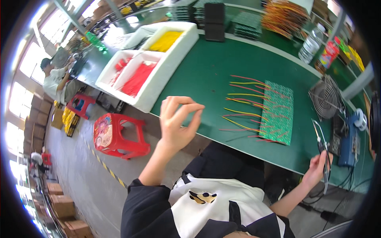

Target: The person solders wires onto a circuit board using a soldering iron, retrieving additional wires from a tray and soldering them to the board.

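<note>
My left hand (176,119) is raised over the table's near edge, thumb and forefinger pinched together. Whatever sits between those fingertips, if anything, is too small to make out. At the right, my right hand (317,166) grips a soldering iron (320,144), its thin metal tip pointing up and away from me. Between the hands lies a green circuit board panel (279,113), apart from both. Red and yellow wires (248,104) stick out from its left side in rows, with a dark wire near the bottom.
A white foam tray (152,93) with red and yellow wires stands at left. Behind lie a black case (214,22), stacked boards (247,25) and a wire bundle (283,18). Bottles (311,43), a fan (326,97) and a blue soldering station (348,139) line the right; a red stool (119,137) is left.
</note>
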The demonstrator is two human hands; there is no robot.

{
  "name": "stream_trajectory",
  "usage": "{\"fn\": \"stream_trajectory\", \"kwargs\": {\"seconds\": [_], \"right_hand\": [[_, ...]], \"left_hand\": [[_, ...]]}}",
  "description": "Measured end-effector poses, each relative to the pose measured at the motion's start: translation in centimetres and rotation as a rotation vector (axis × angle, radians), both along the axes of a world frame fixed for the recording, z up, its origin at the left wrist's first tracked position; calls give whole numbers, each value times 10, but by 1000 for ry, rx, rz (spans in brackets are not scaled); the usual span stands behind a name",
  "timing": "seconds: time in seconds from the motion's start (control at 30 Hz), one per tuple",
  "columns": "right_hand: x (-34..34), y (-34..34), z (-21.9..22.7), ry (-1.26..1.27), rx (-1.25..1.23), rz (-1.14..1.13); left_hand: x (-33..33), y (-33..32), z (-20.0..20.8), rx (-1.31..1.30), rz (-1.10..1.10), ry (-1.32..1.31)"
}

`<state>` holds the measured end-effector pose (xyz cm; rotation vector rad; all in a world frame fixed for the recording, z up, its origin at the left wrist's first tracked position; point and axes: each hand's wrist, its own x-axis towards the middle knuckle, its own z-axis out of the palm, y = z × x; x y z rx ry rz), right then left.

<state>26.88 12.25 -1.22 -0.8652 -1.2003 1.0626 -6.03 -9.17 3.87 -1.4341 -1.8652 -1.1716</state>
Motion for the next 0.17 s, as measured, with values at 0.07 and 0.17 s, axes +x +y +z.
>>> {"fn": "stream_trajectory", "kwargs": {"seconds": [0.07, 0.17], "right_hand": [[-1, 1, -2, -47, 14, -3], [-9, 2, 0, -81, 31, -13]], "left_hand": [[5, -27, 31, 33, 14, 24], [23, -56, 73, 63, -105, 222]]}}
